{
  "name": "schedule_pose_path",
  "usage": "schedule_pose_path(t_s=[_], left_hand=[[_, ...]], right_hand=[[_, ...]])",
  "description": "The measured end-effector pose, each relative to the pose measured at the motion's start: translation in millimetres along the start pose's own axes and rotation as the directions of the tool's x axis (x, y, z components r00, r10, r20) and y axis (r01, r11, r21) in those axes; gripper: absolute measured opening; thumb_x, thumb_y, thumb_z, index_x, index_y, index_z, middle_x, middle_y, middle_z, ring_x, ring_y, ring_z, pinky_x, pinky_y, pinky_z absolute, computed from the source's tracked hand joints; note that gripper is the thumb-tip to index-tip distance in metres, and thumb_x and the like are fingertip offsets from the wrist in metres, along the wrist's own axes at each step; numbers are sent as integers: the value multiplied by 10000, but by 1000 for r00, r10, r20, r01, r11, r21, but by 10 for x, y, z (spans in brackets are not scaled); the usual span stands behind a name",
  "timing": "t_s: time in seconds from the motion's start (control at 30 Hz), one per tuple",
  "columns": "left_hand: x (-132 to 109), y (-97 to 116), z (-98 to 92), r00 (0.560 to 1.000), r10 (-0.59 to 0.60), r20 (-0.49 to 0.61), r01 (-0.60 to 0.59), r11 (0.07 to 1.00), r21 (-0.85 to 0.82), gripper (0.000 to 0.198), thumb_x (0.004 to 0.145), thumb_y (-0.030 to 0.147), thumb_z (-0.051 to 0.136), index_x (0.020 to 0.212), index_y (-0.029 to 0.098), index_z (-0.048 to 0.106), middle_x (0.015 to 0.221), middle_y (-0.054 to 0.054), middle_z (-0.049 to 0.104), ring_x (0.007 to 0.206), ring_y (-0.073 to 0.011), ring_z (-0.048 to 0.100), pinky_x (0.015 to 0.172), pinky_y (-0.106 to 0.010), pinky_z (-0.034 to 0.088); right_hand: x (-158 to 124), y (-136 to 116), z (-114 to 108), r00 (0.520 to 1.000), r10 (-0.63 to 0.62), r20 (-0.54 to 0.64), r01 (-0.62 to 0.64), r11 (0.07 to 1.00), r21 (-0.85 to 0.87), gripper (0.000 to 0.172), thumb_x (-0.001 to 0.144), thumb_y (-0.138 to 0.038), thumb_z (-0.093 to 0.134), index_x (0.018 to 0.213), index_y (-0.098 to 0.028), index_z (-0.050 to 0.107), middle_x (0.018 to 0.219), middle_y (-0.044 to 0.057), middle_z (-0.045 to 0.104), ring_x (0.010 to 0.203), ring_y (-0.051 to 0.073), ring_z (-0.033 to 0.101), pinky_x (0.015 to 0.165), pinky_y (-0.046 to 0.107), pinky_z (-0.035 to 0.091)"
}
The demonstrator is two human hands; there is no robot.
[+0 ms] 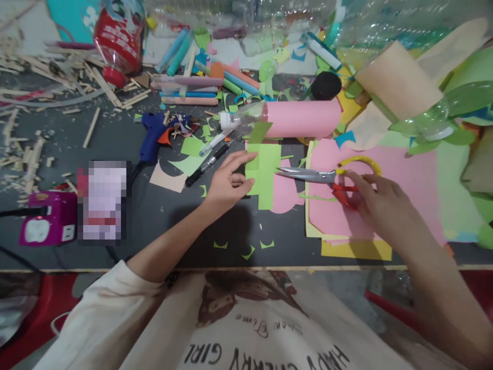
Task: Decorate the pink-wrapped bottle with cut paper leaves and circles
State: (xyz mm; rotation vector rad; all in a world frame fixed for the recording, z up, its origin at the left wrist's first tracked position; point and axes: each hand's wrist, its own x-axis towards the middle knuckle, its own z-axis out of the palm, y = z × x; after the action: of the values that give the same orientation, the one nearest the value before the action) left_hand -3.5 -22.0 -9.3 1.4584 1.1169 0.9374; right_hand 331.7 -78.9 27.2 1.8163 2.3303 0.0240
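Green paper pieces (267, 177) lie overlapped in the middle of the table, partly over a pink cut-out (284, 192). My left hand (229, 185) is at their left edge, thumb and index finger apart, fingertips at the paper, gripping nothing visible. On the right, my right hand (379, 205) has its fingers on the yellow and red handles of the scissors (308, 175). The blades point left, slightly parted, with their tips by the green paper. Beneath the scissors is a stack of pink sheets (408, 169). My right thumb is mostly hidden.
Behind the green paper lies a plastic bottle wrapped in pink paper (304, 119). A blue glue gun (152, 136), a black pen (208, 164) and a purple box (50, 218) are to the left. Markers (188, 82), wood sticks (91, 127) and paper scraps (248, 252) are scattered about.
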Motion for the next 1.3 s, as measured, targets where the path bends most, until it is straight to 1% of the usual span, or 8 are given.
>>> schedule_pose_path(t_s=[0.17,0.3,0.47,0.57,0.67,0.77,0.93,1.3], left_hand=[[-4,-22,0,999,31,24,-31,999,26,465,812,224,587,1277,231,596,1381,-116,493,561,14,498,584,-164,482],[-11,-13,-17,998,56,38,-58,997,54,442,835,232,590,1276,246,599,1412,-118,480,557,14,488,585,-173,476],[-21,33,-32,996,77,38,-79,996,30,403,830,244,607,1232,230,621,1365,-121,512,539,17,480,571,-180,468],[-23,42,-32,994,101,43,-101,995,-6,396,824,238,602,1220,224,622,1353,-125,521,535,18,492,569,-177,470],[-26,33,-27,993,114,43,-113,993,-16,409,826,241,597,1235,238,609,1367,-121,512,544,18,513,586,-170,481],[-38,23,-24,991,128,49,-129,992,5,432,828,249,598,1259,237,593,1379,-121,503,554,22,518,606,-158,491],[-71,28,-12,975,200,101,-208,975,79,423,858,216,554,1279,243,576,1386,-119,504,545,31,494,622,-151,502],[-85,70,27,973,192,127,-205,974,96,401,843,184,529,1236,231,597,1337,-103,542,551,8,439,605,-167,498]], right_hand=[[178,-33,9,993,-120,7,120,993,-17,529,897,-142,381,1423,-194,407,1165,243,561,1066,334,552,884,472,513],[320,21,-20,983,-179,29,179,984,18,426,903,-211,435,1317,-181,527,1017,207,571,992,330,554,819,446,505],[302,-4,-57,986,-104,129,96,993,67,316,895,-221,453,1173,-150,585,953,194,606,853,314,599,768,417,492],[228,-41,-104,992,-47,119,31,990,135,299,881,-216,433,1152,-176,551,999,194,625,884,321,619,702,399,492],[175,-96,-186,994,-56,93,30,964,264,235,898,-321,439,1080,-206,534,1020,170,648,960,319,619,748,398,500],[172,-203,-295,985,-103,135,50,936,349,313,909,-469,432,1069,-212,512,1051,168,657,997,328,609,815,426,497],[250,-416,-460,976,-73,204,-5,934,358,458,914,-585,328,1065,-193,510,1020,190,651,889,334,636,740,434,505],[342,-589,-498,959,-212,186,129,917,377,324,881,-400,403,1063,-175,548,962,158,669,817,311,659,684,390,501]])
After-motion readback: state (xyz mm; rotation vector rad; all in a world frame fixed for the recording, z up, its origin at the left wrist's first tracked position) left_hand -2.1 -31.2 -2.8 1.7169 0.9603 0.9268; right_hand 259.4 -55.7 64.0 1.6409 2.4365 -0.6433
